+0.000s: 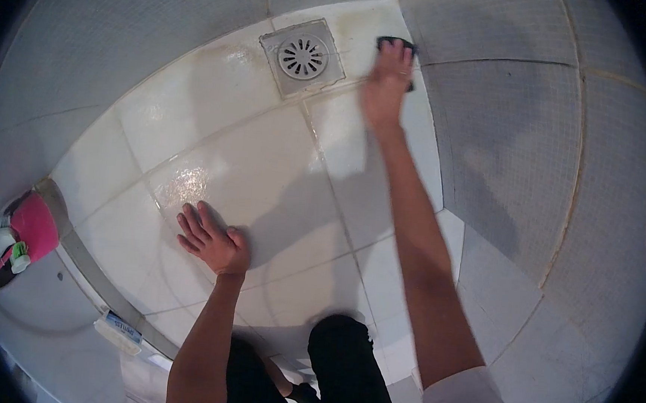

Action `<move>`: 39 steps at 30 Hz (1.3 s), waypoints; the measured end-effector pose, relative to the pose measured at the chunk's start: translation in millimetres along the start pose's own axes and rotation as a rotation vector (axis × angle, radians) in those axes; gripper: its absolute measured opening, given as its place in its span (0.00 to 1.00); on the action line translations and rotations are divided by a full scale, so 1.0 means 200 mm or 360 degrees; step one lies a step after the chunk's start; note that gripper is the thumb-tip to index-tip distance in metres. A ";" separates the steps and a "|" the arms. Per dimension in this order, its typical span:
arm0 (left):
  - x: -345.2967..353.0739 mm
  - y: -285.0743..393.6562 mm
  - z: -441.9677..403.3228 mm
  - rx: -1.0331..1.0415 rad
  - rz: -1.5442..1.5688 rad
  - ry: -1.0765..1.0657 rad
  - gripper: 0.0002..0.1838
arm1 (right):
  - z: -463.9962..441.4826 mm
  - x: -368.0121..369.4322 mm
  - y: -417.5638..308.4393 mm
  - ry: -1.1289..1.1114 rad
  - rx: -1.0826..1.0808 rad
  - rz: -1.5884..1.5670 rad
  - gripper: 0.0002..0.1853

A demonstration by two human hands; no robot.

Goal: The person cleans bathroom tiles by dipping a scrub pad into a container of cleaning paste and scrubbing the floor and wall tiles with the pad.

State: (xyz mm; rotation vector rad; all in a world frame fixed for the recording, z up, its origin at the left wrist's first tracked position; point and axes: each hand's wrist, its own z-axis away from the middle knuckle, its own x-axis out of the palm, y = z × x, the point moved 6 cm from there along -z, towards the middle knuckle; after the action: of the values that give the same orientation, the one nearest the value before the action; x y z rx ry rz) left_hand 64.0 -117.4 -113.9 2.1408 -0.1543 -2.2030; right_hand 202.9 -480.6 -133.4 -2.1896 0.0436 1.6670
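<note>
My right hand (388,86) is stretched far forward, its fingers over a dark scouring pad (395,41) pressed to the white tiled floor. The pad's edges show beyond my fingertips and beside the hand; the rest is hidden beneath it. It sits by the foot of the right wall, to the right of a square metal floor drain (303,57). My left hand (216,243) lies flat on the wet floor tiles (280,176) with its fingers spread and nothing in it.
Grey tiled walls (492,138) rise behind and to the right. At the left, a raised ledge (96,279) borders the floor. Past it are a pink container (35,228) with bottles and a small white-and-blue box (121,331). My knees (342,341) are at the bottom.
</note>
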 end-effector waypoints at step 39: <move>0.00 0.00 -0.01 0.0015 0.0001 -0.0048 0.36 | -0.37 -0.06 0.03 -0.0041 -0.0305 -0.0001 0.22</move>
State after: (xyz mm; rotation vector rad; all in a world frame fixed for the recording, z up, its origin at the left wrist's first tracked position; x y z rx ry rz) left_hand 65.3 -117.9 -114.4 2.1125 -0.1671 -2.2394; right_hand 266.0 -512.3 -107.1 -2.3042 -0.1293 1.7639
